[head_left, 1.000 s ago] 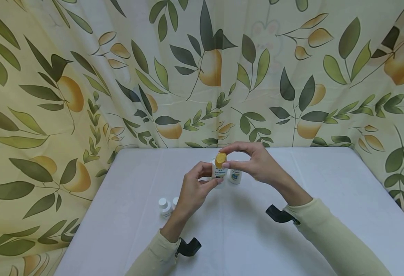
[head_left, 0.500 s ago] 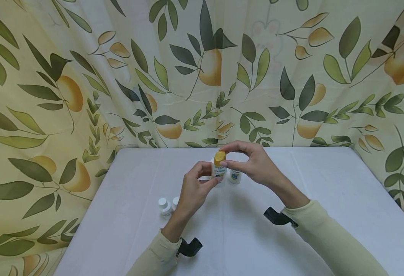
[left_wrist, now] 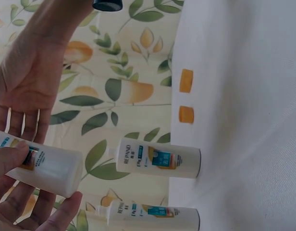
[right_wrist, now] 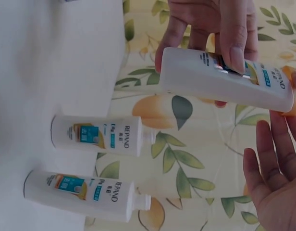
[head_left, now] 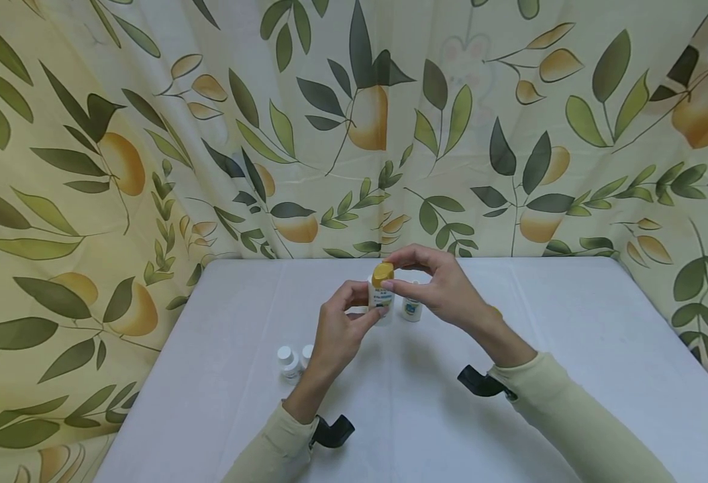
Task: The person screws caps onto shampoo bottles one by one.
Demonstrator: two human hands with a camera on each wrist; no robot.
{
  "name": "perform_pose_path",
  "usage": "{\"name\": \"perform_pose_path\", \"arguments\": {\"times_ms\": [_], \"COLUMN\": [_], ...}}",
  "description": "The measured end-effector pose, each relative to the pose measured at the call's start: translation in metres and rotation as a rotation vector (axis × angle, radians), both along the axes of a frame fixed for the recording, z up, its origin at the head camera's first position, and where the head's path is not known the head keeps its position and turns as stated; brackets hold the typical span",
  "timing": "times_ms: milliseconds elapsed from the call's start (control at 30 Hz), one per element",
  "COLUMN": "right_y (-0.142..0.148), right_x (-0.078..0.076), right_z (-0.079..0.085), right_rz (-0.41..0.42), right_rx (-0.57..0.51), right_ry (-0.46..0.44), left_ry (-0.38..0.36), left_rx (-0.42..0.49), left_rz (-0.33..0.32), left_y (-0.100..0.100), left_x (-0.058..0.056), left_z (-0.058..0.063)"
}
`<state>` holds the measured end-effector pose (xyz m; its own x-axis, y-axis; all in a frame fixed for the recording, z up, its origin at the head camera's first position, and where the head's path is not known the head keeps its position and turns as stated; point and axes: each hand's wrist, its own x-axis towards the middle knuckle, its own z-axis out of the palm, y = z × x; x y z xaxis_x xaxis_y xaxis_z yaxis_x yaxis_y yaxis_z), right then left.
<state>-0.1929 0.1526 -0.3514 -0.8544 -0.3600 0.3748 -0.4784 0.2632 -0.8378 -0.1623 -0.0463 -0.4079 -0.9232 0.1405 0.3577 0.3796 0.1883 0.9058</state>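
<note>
Near the far side of the table my left hand (head_left: 343, 323) grips a white lotion bottle (left_wrist: 54, 166) around its labelled body, thumb on the label. An orange-yellow cap (head_left: 382, 274) sits at the top of that bottle. My right hand (head_left: 444, 285) pinches this cap between thumb and forefinger; the other fingers (right_wrist: 270, 166) are spread. Two matching bottles stand upright with bare white necks, a nearer one (right_wrist: 97, 134) and a second one (right_wrist: 78, 195). In the head view only one standing bottle (head_left: 412, 308) shows, the other being hidden by my right hand.
Two orange caps, one (left_wrist: 186, 81) and another (left_wrist: 186, 114), lie on the white table (head_left: 221, 402). Left of my left wrist stand two small white bottles (head_left: 288, 362), one partly hidden behind it. A leaf-patterned curtain (head_left: 209, 168) hangs behind the table.
Both hands have shifted slightly left with the bottle and cap. My right wrist has drawn a little left and turned, and a yellow cap edge shows behind it.
</note>
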Motion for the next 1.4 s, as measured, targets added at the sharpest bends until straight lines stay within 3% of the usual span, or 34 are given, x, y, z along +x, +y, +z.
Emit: {"name": "perform_pose_path", "arguments": {"times_ms": [733, 1033, 1233, 1400], "right_y": [-0.0092, -0.0059, -0.0077, -0.0054], "right_x": [0.002, 0.0008, 0.001, 0.0008], "right_z": [-0.0019, -0.0033, -0.0031, -0.0005], "right_rz": [-0.102, -0.056, -0.075, -0.054], "right_rx": [-0.012, 0.006, -0.018, -0.008], "right_ry": [-0.006, 0.035, 0.063, 0.04], "left_ry": [0.032, 0.023, 0.036, 0.039], "left_rx": [-0.015, -0.018, -0.034, -0.056], "left_rz": [0.037, 0.013, 0.031, 0.025], "left_y": [0.0033, 0.0021, 0.0051, 0.0022], "left_x": [-0.0009, -0.0014, 0.0009, 0.0004], "left_z": [-0.0004, 0.0021, 0.0028, 0.004]}}
